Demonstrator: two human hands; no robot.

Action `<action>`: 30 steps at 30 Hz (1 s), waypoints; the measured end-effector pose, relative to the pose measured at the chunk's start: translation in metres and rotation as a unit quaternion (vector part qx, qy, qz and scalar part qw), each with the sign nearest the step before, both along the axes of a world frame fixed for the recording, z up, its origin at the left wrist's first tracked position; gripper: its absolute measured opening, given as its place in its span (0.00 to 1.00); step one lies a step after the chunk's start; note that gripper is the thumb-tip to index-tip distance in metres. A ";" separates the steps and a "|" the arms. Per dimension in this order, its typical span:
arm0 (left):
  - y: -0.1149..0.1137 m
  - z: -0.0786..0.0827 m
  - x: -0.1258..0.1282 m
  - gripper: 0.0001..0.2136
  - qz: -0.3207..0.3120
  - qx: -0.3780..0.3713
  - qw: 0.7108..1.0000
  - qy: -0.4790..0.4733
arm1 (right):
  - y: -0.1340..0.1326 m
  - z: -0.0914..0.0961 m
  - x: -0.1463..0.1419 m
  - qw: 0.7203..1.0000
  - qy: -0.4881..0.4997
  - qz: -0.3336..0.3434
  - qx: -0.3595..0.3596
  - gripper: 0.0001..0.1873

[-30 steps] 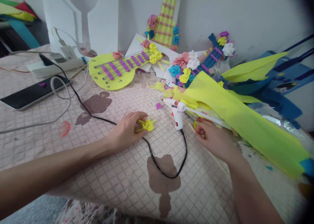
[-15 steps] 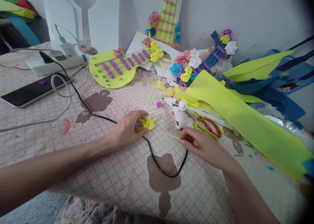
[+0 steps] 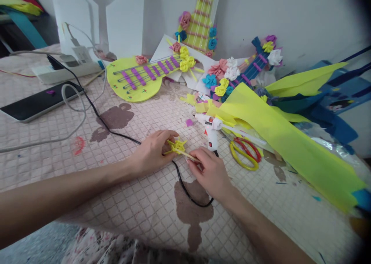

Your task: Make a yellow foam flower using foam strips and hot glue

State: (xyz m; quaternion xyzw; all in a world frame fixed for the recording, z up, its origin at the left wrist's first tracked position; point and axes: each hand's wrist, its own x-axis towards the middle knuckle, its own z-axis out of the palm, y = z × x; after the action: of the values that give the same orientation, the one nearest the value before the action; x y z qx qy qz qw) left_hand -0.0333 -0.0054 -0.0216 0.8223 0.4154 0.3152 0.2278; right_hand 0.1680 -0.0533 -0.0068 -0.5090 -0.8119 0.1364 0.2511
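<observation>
A small yellow paper flower (image 3: 179, 145) with pointed tips rests at the table's middle. My left hand (image 3: 155, 150) grips its left side between thumb and fingers. In my right hand (image 3: 210, 169) is a thin wooden stick (image 3: 187, 154), pinched near its right end, with its far tip at the flower. Whether the tip presses on the paper or lies just over it, I cannot tell. Just behind my right hand lies a white hot glue gun (image 3: 211, 131), and its black cord (image 3: 185, 190) loops beneath both hands.
Scissors with red and yellow handles (image 3: 246, 156) lie right of the glue gun. Yellow crepe paper (image 3: 278, 136) spreads across the right side. Decorated paper guitars, one a yellow guitar (image 3: 135, 84), are at the back. A black phone-like slab (image 3: 37, 102) and a power strip (image 3: 66, 73) sit left.
My right hand has moved left with the stick, bringing its tip from beside the glue gun to the yellow flower. My left hand still grips the flower.
</observation>
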 end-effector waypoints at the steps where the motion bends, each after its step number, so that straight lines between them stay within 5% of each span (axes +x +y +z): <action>1: 0.000 0.000 0.000 0.19 -0.001 0.002 1.000 0.000 | 0.002 0.000 -0.002 1.000 0.000 -0.004 0.006 0.04; 30: -0.001 0.001 0.003 0.18 0.003 -0.004 1.000 0.006 | 0.015 -0.004 -0.015 0.998 -0.036 -0.052 0.017 0.03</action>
State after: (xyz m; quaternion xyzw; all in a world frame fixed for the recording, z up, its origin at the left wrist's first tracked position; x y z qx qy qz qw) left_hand -0.0305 -0.0059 -0.0207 0.8224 0.4200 0.3092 0.2273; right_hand 0.1527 -0.0380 -0.0106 -0.5506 -0.7952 0.0906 0.2372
